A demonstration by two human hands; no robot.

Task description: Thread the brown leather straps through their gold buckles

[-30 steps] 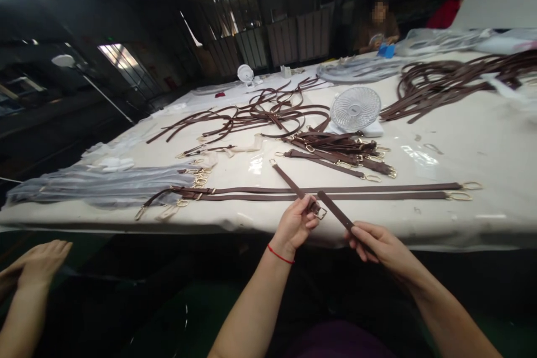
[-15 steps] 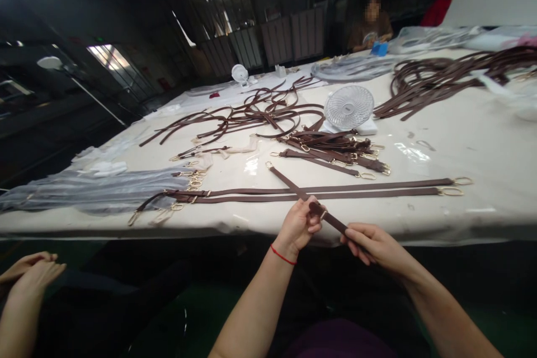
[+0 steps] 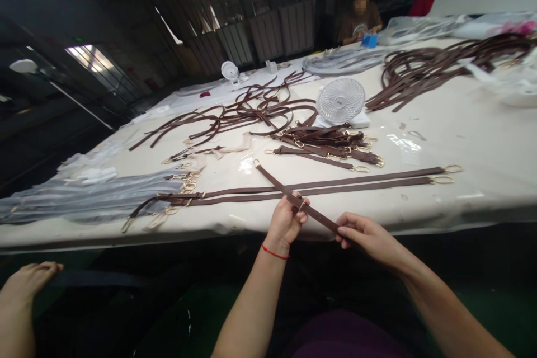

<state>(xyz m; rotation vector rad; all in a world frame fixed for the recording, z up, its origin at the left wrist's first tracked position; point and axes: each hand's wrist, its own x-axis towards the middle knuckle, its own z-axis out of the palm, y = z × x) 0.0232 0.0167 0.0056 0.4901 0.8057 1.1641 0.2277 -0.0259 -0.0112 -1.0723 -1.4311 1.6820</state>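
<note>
A brown leather strap (image 3: 319,217) with a buckle stretches between my two hands at the table's front edge. My left hand (image 3: 288,217), with a red cord on the wrist, is closed on it beside the buckle. Farther right, my right hand (image 3: 359,234) pinches the strap near its lower end. The strap's far end, with a gold clasp (image 3: 257,163), points away over the table. Beneath it lie two long brown straps (image 3: 377,182) side by side, with gold clasps at their right ends.
A pile of short buckled straps (image 3: 327,142) lies beyond my hands, next to a white fan (image 3: 340,100). Plastic-wrapped straps (image 3: 92,193) cover the table's left. More straps (image 3: 444,70) are heaped at right. Another person's hand (image 3: 31,279) is at lower left; a person (image 3: 361,19) sits across.
The view has shifted slightly. My right hand has drawn a little away from the left along the strap, and more strap shows between them. The neighbour's hands have moved.
</note>
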